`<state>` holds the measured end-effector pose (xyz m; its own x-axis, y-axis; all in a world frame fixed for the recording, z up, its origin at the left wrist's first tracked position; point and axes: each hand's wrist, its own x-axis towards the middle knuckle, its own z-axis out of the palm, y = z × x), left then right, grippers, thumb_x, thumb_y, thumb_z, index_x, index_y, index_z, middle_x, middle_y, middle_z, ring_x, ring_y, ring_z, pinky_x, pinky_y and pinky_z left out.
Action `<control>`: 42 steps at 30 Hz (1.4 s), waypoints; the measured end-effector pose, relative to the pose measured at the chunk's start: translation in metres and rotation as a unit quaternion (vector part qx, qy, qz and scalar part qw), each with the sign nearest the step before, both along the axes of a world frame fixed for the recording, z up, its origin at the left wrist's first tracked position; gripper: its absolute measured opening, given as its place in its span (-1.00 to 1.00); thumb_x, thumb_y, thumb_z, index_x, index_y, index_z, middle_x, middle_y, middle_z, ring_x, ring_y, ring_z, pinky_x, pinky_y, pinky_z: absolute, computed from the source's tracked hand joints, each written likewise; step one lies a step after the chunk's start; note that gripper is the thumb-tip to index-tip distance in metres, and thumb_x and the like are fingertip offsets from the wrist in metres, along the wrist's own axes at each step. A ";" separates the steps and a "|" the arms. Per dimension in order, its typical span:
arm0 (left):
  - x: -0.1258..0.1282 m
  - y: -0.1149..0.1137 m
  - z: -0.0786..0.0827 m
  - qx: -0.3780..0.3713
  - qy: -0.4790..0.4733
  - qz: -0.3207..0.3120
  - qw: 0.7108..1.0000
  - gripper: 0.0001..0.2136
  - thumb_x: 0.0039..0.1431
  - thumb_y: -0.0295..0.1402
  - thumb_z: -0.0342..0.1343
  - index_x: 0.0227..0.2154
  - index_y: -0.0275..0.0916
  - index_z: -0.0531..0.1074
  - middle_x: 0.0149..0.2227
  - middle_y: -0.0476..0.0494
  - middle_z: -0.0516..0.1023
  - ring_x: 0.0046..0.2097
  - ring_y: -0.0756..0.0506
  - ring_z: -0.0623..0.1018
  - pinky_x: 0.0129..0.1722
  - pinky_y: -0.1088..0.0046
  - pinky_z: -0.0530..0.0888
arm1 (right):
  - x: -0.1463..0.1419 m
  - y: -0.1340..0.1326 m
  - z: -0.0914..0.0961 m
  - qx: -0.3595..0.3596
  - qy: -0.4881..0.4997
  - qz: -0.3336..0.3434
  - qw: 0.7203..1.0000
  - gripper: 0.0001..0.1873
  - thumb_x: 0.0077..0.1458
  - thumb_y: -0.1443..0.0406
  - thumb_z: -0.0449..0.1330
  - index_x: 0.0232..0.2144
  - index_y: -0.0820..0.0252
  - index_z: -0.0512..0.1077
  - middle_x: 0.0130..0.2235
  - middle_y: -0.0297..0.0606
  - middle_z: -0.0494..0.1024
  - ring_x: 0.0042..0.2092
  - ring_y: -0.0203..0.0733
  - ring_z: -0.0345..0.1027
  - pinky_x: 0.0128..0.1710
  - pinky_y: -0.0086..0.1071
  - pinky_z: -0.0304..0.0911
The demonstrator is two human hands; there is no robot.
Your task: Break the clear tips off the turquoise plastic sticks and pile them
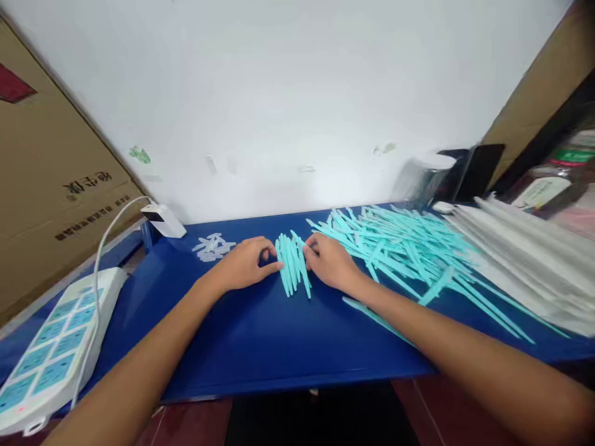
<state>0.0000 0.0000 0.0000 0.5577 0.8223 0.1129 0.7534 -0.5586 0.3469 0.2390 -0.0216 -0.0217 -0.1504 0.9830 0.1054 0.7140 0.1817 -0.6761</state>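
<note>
A small bunch of teal plastic sticks (pixel 292 269) lies on the blue table (pixel 260 337) between my two hands. My left hand (pixel 245 263) presses against the bunch's left side with curled fingers. My right hand (pixel 329 260) closes in on the right side, fingers bent onto the sticks. Both hands squeeze the bunch together. A big loose heap of the same teal sticks (pixel 400 248) spreads to the right of my right hand.
A few pale white pieces (pixel 212 246) lie at the back left. A white power strip (pixel 56 353) with its cable and a white plug (pixel 163 220) sit left. Stacked clear bags (pixel 530 260) lie right; cardboard boxes (pixel 51 186) stand left.
</note>
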 end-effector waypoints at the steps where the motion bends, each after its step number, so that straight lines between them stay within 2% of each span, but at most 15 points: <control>1: 0.000 0.000 0.000 0.001 -0.002 0.000 1.000 -0.62 0.29 0.04 0.18 -0.18 -0.21 0.51 -0.25 -0.11 0.51 -0.28 -0.10 0.50 -0.27 0.33 0.37 | 0.001 0.001 -0.001 -0.003 0.008 -0.001 1.000 -0.90 0.41 0.25 0.05 -0.17 0.14 0.33 -0.34 -0.25 0.63 -0.37 -0.18 0.44 -0.39 -0.35 0.10; 4: 0.001 0.000 -0.001 0.003 -0.008 0.001 1.000 -0.62 0.32 0.05 0.13 -0.18 -0.20 0.52 -0.24 -0.12 0.52 -0.27 -0.11 0.50 -0.27 0.33 0.37 | 0.005 0.004 -0.004 0.000 0.032 -0.003 0.999 -0.90 0.42 0.26 0.05 -0.13 0.13 0.33 -0.35 -0.27 0.63 -0.34 -0.17 0.46 -0.36 -0.35 0.14; 9: 0.003 -0.001 -0.005 0.008 -0.014 0.012 1.000 -0.61 0.35 0.05 0.10 -0.17 -0.20 0.53 -0.22 -0.14 0.53 -0.26 -0.11 0.51 -0.27 0.34 0.37 | 0.008 0.011 -0.009 0.013 0.085 -0.011 0.996 -0.88 0.37 0.26 0.10 -0.26 0.13 0.36 -0.21 -0.22 0.66 -0.20 -0.15 0.51 -0.27 -0.34 0.24; 13: 0.006 -0.002 -0.006 0.011 -0.016 0.023 1.000 -0.62 0.36 0.03 0.09 -0.14 -0.20 0.53 -0.19 -0.14 0.54 -0.26 -0.11 0.50 -0.28 0.34 0.36 | 0.008 0.014 -0.010 -0.017 0.146 -0.007 0.989 -0.88 0.39 0.23 0.08 -0.22 0.13 0.34 -0.18 -0.24 0.66 -0.25 -0.20 0.51 -0.31 -0.34 0.26; 16: 0.006 -0.003 -0.006 0.010 -0.019 0.023 0.999 -0.65 0.37 0.01 0.09 -0.14 -0.20 0.52 -0.21 -0.13 0.53 -0.28 -0.10 0.49 -0.29 0.35 0.35 | 0.008 0.012 -0.006 0.007 0.121 -0.020 0.992 -0.84 0.35 0.20 0.11 -0.26 0.14 0.39 -0.22 -0.25 0.64 -0.25 -0.19 0.48 -0.29 -0.33 0.24; 19: 0.006 -0.003 -0.006 0.010 -0.017 0.033 0.999 -0.65 0.37 0.01 0.09 -0.22 -0.20 0.50 -0.30 -0.10 0.51 -0.33 -0.09 0.46 -0.34 0.37 0.30 | 0.009 0.008 0.002 0.035 0.076 -0.049 0.995 -0.76 0.30 0.15 0.16 -0.37 0.14 0.41 -0.34 -0.29 0.58 -0.33 -0.19 0.41 -0.34 -0.32 0.18; 23: 0.009 -0.005 -0.005 0.014 -0.003 0.041 0.999 -0.60 0.37 0.04 0.07 -0.39 -0.20 0.42 -0.40 -0.07 0.47 -0.37 -0.08 0.43 -0.40 0.38 0.23 | 0.009 0.005 0.009 -0.029 0.079 -0.043 0.996 -0.68 0.30 0.09 0.17 -0.42 0.15 0.40 -0.45 -0.31 0.55 -0.44 -0.22 0.34 -0.44 -0.33 0.13; 26: 0.010 -0.006 -0.004 0.011 0.000 0.036 0.999 -0.61 0.37 0.04 0.07 -0.37 -0.20 0.44 -0.41 -0.06 0.47 -0.37 -0.08 0.43 -0.40 0.38 0.23 | 0.006 0.002 0.009 -0.090 0.108 0.000 0.990 -0.73 0.32 0.12 0.16 -0.32 0.18 0.46 -0.41 -0.27 0.63 -0.46 -0.23 0.39 -0.45 -0.35 0.18; 28: 0.011 -0.006 -0.004 0.008 -0.005 0.034 0.999 -0.62 0.36 0.04 0.08 -0.33 -0.19 0.47 -0.42 -0.06 0.47 -0.37 -0.09 0.43 -0.40 0.38 0.24 | 0.004 0.000 0.009 -0.099 0.103 0.032 0.989 -0.72 0.33 0.11 0.14 -0.30 0.18 0.48 -0.38 -0.26 0.66 -0.46 -0.23 0.41 -0.45 -0.36 0.18; 31: 0.010 -0.005 -0.004 0.008 -0.016 0.028 0.999 -0.63 0.37 0.02 0.08 -0.30 -0.19 0.49 -0.41 -0.07 0.48 -0.37 -0.09 0.44 -0.39 0.37 0.26 | 0.010 -0.003 0.018 -0.047 0.042 0.069 0.996 -0.64 0.35 0.09 0.11 -0.41 0.17 0.47 -0.39 -0.27 0.64 -0.44 -0.24 0.41 -0.43 -0.36 0.16; 34: 0.010 -0.006 -0.004 0.009 -0.014 0.032 0.999 -0.65 0.37 0.01 0.08 -0.31 -0.18 0.48 -0.41 -0.06 0.48 -0.37 -0.09 0.44 -0.39 0.38 0.26 | 0.032 -0.006 0.041 -0.003 -0.067 0.102 0.993 -0.59 0.31 0.05 0.16 -0.49 0.16 0.44 -0.46 -0.29 0.55 -0.46 -0.25 0.34 -0.44 -0.33 0.09; 36: 0.010 -0.007 -0.003 0.012 -0.006 0.042 0.999 -0.64 0.38 0.01 0.07 -0.34 -0.18 0.44 -0.41 -0.06 0.48 -0.37 -0.09 0.44 -0.40 0.38 0.24 | 0.052 -0.011 0.060 -0.062 -0.137 0.167 0.974 -0.59 0.20 -0.02 0.27 -0.48 0.16 0.46 -0.47 -0.29 0.53 -0.48 -0.24 0.31 -0.46 -0.33 0.07; 38: 0.010 -0.009 -0.002 0.014 0.004 0.055 0.998 -0.63 0.39 0.01 0.05 -0.39 -0.18 0.40 -0.41 -0.06 0.48 -0.37 -0.09 0.44 -0.41 0.38 0.22 | 0.070 -0.018 0.076 -0.165 -0.207 0.196 0.944 -0.57 0.04 -0.09 0.37 -0.43 0.16 0.52 -0.42 -0.25 0.55 -0.45 -0.19 0.36 -0.48 -0.33 0.06; 40: 0.011 -0.010 0.000 0.014 0.011 0.067 0.998 -0.62 0.39 0.02 0.04 -0.39 -0.17 0.38 -0.44 -0.04 0.46 -0.40 -0.09 0.43 -0.42 0.38 0.20 | 0.079 -0.026 0.084 -0.219 -0.266 0.176 0.922 -0.51 -0.14 -0.10 0.46 -0.37 0.16 0.55 -0.37 -0.21 0.58 -0.41 -0.11 0.41 -0.49 -0.33 0.06; 42: 0.011 -0.011 0.001 0.020 0.016 0.078 0.997 -0.63 0.39 0.03 0.03 -0.37 -0.16 0.38 -0.50 -0.01 0.42 -0.44 -0.08 0.40 -0.43 0.37 0.18 | 0.078 -0.033 0.085 -0.243 -0.299 0.164 0.908 -0.54 -0.18 -0.03 0.50 -0.38 0.17 0.55 -0.39 -0.21 0.57 -0.40 -0.08 0.42 -0.48 -0.32 0.07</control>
